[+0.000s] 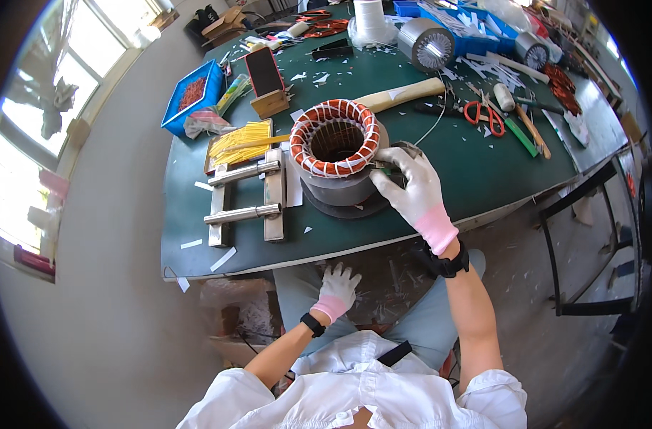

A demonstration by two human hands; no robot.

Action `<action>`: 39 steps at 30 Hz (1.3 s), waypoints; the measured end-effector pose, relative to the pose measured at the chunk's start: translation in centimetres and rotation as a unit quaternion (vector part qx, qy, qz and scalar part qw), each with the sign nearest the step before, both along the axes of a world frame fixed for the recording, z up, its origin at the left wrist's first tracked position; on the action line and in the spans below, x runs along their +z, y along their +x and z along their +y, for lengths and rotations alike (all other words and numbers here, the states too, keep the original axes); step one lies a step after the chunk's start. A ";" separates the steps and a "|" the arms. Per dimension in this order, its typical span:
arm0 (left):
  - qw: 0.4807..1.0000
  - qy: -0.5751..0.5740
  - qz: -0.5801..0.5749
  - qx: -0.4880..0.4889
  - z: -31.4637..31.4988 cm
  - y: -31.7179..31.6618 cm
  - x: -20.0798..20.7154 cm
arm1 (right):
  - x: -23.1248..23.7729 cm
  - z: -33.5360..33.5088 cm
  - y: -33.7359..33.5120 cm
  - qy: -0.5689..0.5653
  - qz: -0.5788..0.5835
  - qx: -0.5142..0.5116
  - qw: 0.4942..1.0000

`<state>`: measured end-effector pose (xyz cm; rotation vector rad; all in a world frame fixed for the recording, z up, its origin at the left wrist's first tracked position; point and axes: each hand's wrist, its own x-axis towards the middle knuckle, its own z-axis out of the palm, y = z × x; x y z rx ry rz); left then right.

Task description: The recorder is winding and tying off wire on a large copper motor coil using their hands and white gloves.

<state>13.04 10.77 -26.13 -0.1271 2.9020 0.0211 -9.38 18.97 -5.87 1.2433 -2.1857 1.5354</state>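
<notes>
A motor stator [331,182] stands upright on the green table, its copper winding ring laced with white cord. At its right side my right hand [412,180], in a white glove with a pink cuff, has thumb and fingers curled together. Something small, dark and green shows between them, too hidden to name. My left hand [338,286], gloved the same way, rests by my left thigh below the table edge with its fingers apart and nothing in it. A thin white cord [434,127] runs from beside the right hand toward the back of the table.
Left of the stator lie a metal frame with two rods [243,212] and a tray of yellow strips [243,143]. Red-handled scissors [485,118], a green-handled tool [520,136] and a wooden mallet [404,94] lie farther right. A blue bin [170,118] stands far left.
</notes>
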 end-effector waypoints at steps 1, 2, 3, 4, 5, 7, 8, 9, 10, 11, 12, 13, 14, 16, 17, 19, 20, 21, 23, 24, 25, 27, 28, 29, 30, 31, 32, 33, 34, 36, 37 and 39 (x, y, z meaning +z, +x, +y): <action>1.000 -0.010 0.016 0.017 0.3 -0.4 -0.2 | 0.1 0.1 0.1 0.008 0.005 -0.003 1.000; 0.999 0.015 0.028 0.027 0.6 -0.7 -0.2 | 0.2 0.1 0.3 0.015 0.012 0.001 1.000; 0.999 0.021 0.035 0.031 1.0 -0.7 -0.5 | 0.2 0.2 0.5 0.011 -0.024 0.005 1.000; 0.998 0.047 0.040 0.027 1.6 -0.6 -0.4 | 0.2 0.3 0.6 0.007 -0.061 0.010 0.998; 0.996 0.072 0.045 0.022 2.1 -0.6 -0.3 | 0.2 0.3 0.8 0.012 -0.054 0.015 0.998; 0.969 0.167 0.181 0.000 3.1 -1.6 2.0 | 0.2 0.8 0.8 -0.017 -0.084 0.029 0.996; 0.919 0.249 0.305 -0.025 3.2 -2.4 5.0 | -0.1 0.8 0.6 -0.029 -0.081 0.035 0.996; 0.887 0.285 0.361 -0.045 2.7 -3.8 9.9 | -0.3 0.9 0.1 -0.026 -0.078 0.028 0.996; 0.833 0.322 0.444 -0.069 1.4 -5.2 13.4 | -0.4 0.8 0.0 -0.016 -0.052 0.017 0.998; 0.782 0.277 0.546 -0.113 -0.2 -6.8 17.0 | -0.2 0.7 0.4 -0.009 -0.028 0.015 0.999; 0.753 0.244 0.598 -0.130 -1.7 -8.4 19.9 | 0.1 0.4 0.6 -0.020 -0.022 0.018 0.999; 0.708 0.228 0.653 -0.140 -2.6 -10.3 22.4 | 0.1 0.3 0.5 -0.021 -0.020 0.016 0.999; 0.706 0.160 0.677 -0.131 -3.6 -12.0 24.0 | 0.0 0.2 0.4 -0.027 -0.009 0.016 0.999; 0.729 0.191 0.649 -0.104 -4.6 -14.8 24.3 | -0.5 0.0 0.2 -0.035 0.002 0.011 0.999; 0.747 0.227 0.621 -0.075 -4.6 -15.5 23.9 | -0.4 -0.1 0.3 -0.039 0.002 0.009 0.999; 0.741 0.191 0.631 -0.124 -4.7 -15.8 23.1 | -0.7 -0.1 0.4 -0.015 -0.027 0.010 0.999; 0.742 0.198 0.630 -0.117 -4.6 -15.9 22.7 | -1.0 -0.2 0.5 -0.019 -0.050 0.011 0.999; 0.742 0.205 0.629 -0.110 -4.7 -15.8 22.3 | -1.1 -0.3 0.4 -0.020 -0.052 0.007 0.998; 0.744 0.190 0.628 -0.127 -4.7 -16.0 22.5 | -1.1 -0.2 0.2 -0.030 -0.064 0.018 0.997; 0.744 0.175 0.629 -0.143 -4.7 -16.1 22.7 | -1.2 -0.1 0.3 -0.032 -0.066 0.015 0.997; 0.745 0.176 0.626 -0.148 -4.6 -16.2 22.9 | -1.3 -0.1 0.4 -0.044 -0.074 0.014 0.996; 0.772 0.159 0.596 -0.151 -4.1 -16.1 23.4 | -1.4 0.0 0.4 -0.061 -0.083 0.004 0.995; 0.780 0.162 0.587 -0.144 -4.2 -15.8 23.4 | -1.3 -0.2 0.6 -0.055 -0.096 0.011 0.994; 0.783 0.161 0.582 -0.150 -4.6 -15.7 23.2 | -1.2 -0.3 0.8 -0.050 -0.109 0.018 0.993; 0.775 0.162 0.589 -0.161 -5.0 -15.7 22.9 | -1.1 -0.5 1.0 -0.061 -0.087 0.010 0.994; 0.766 0.166 0.597 -0.172 -5.0 -15.9 22.9 | -0.9 -0.4 0.9 -0.066 -0.090 0.001 0.994; 0.764 0.182 0.597 -0.161 -4.7 -15.9 23.0 | -0.8 -0.3 0.7 -0.056 -0.059 0.002 0.997; 0.759 0.193 0.603 -0.154 -4.6 -16.0 22.9 | -0.8 -0.1 0.6 -0.047 -0.029 0.004 0.998; 0.763 0.200 0.598 -0.143 -4.5 -15.9 22.9 | -0.6 -0.1 0.6 -0.050 -0.036 0.007 0.998; 0.769 0.207 0.590 -0.135 -4.3 -15.6 22.9 | -0.8 -0.3 0.7 -0.061 -0.044 0.002 0.997; 0.772 0.214 0.587 -0.120 -4.2 -15.5 22.8 | -0.9 -0.3 0.8 -0.067 -0.048 0.004 0.997; 0.775 0.219 0.583 -0.106 -4.1 -15.6 22.8 | -0.9 -0.3 0.7 -0.071 -0.044 0.000 0.996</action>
